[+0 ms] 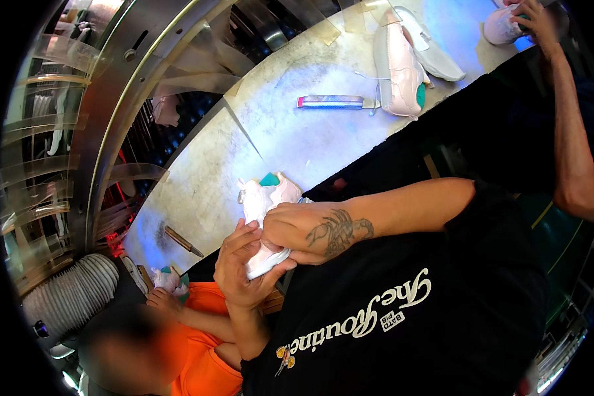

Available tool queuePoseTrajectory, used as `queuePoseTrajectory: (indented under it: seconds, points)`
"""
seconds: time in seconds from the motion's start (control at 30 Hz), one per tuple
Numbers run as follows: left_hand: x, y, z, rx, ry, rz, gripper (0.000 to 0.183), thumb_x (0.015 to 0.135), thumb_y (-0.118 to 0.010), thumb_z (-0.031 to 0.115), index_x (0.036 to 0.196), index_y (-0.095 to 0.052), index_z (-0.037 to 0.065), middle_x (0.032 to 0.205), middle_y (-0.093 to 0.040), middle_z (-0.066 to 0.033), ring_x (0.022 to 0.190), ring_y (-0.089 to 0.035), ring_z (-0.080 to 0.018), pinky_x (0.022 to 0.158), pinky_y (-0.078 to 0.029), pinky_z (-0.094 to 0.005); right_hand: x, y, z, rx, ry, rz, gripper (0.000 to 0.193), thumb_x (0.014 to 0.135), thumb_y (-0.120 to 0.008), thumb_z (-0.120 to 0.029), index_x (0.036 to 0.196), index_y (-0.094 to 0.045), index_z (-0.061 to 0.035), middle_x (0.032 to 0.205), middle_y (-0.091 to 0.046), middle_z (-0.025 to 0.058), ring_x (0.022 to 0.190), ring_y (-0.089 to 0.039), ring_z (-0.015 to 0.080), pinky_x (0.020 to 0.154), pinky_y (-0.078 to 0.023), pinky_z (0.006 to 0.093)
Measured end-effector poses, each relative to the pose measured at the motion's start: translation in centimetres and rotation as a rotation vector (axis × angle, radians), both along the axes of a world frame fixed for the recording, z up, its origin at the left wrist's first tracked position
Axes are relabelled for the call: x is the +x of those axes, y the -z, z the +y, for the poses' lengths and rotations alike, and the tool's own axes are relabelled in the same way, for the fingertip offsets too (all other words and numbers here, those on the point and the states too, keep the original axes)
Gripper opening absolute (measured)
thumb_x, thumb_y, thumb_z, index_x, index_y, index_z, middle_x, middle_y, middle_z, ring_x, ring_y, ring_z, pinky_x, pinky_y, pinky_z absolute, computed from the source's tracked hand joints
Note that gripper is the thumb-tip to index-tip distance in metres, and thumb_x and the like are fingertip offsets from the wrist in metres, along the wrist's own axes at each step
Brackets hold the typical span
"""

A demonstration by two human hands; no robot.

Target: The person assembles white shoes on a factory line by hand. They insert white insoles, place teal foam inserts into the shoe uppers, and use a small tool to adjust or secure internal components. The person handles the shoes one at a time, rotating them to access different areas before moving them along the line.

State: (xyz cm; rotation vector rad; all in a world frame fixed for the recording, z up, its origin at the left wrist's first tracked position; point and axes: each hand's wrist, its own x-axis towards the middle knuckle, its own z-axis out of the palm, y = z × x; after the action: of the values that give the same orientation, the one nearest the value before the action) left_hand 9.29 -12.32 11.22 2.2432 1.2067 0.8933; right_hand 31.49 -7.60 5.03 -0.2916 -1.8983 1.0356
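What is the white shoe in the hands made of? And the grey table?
The white shoe looks like soft matte synthetic leather or fabric with pink panels and a smooth white sole, probably rubber or foam; both hands grip it. The table looks like hard, dull, scuffed grey board or metal; which one is unclear.

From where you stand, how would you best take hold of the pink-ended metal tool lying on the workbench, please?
Probably grip the pink-ended metal tool across its long middle, pinching the two long edges from above. It lies flat and alone on the workbench, with bare surface along both long sides.
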Motion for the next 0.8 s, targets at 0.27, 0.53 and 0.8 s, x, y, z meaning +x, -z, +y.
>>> queuePoseTrajectory:
  seconds: [0.27, 0.53, 0.8]
  points:
    - [-0.1, -0.1, 0.2, 0.000, 0.025, -0.047, 0.054, 0.070, -0.105, 0.018, 0.102, -0.065, 0.002, 0.105, -0.080, -0.0185, 0.106, -0.079, -0.0364, 0.106, -0.060, -0.0622, 0.6, 2.4, 2.6, -0.001, -0.087, 0.027, 0.043, 0.075, -0.090, -0.019, 0.101, -0.058, -0.0052, 0.096, -0.062, 0.0139, 0.087, -0.065, 0.0381, 0.078, -0.054, 0.0465]
    - [-3.0, 2.1, -0.4, -0.076, -0.067, -0.194, 0.056, 0.071, -0.105, 0.017, 0.106, -0.065, 0.001, 0.115, -0.077, -0.0209, 0.114, -0.077, -0.0360, 0.110, -0.058, -0.0575, -1.7, 3.8, 1.2, 0.185, 0.162, -0.060, 0.043, 0.078, -0.090, -0.034, 0.098, -0.063, -0.0060, 0.095, -0.062, 0.0119, 0.091, -0.063, 0.0351, 0.084, -0.052, 0.0458]
    - [-2.1, -1.8, 0.0, -0.006, -0.205, 0.311, 0.066, 0.079, -0.098, 0.021, 0.130, -0.063, -0.002, 0.129, -0.069, -0.0241, 0.117, -0.069, -0.0409, 0.099, -0.057, -0.0463, -2.0, 2.7, -1.1, 0.044, 0.327, -0.140, 0.047, 0.081, -0.090, -0.023, 0.119, -0.070, -0.0034, 0.113, -0.065, 0.0114, 0.104, -0.063, 0.0324, 0.095, -0.053, 0.0454]
